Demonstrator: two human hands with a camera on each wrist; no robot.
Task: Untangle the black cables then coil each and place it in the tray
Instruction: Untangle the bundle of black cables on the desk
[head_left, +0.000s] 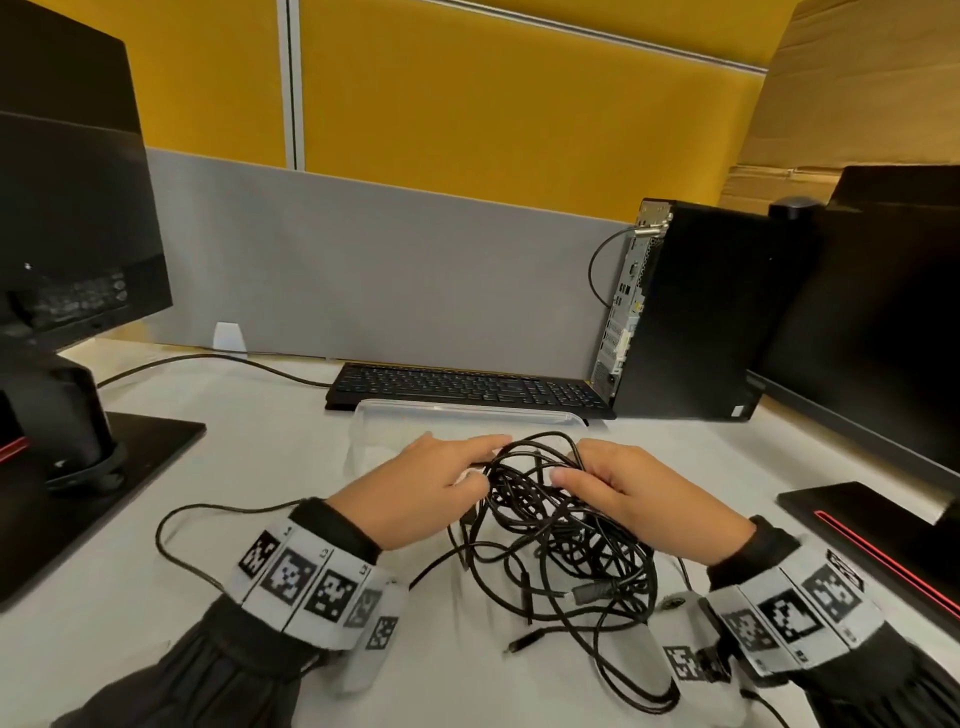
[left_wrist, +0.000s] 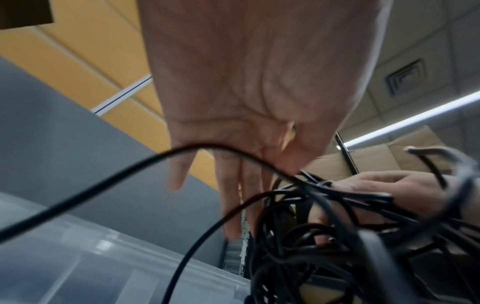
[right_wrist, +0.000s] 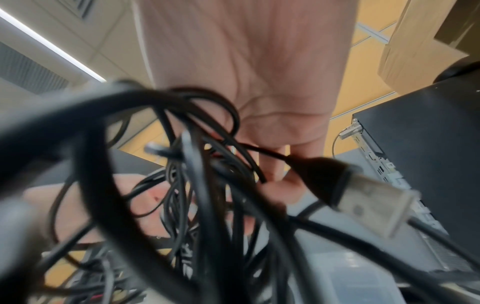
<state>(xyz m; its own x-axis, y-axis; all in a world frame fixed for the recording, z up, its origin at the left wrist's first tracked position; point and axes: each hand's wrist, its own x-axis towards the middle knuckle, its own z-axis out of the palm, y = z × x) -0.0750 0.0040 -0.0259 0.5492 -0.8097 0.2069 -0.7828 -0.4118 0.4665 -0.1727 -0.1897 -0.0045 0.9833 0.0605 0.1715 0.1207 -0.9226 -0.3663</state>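
Both wrists sit closest to the lens, each wrapped in a grey band of black-and-white marker squares over dark sleeves. Between them is the tangle of black cables (head_left: 550, 535), a messy knot lying on the white desk (head_left: 270, 457), with one loose strand looping off to the left and a few plug ends poking out near the front. Left hand (head_left: 415, 493) is on the left side of the pile, fingers mostly stretched out, thumb and forefinger touching a strand up top; can't say for sure it's really pinching. Right hand (head_left: 644, 499) has its fingers curled into the top of the knot, gripping some strands. Clear plastic tray (head_left: 467, 413) sits just behind the hands, in front of a black keyboard (head_left: 467, 387). Small desktop PC tower (head_left: 691, 312) stands to the right.
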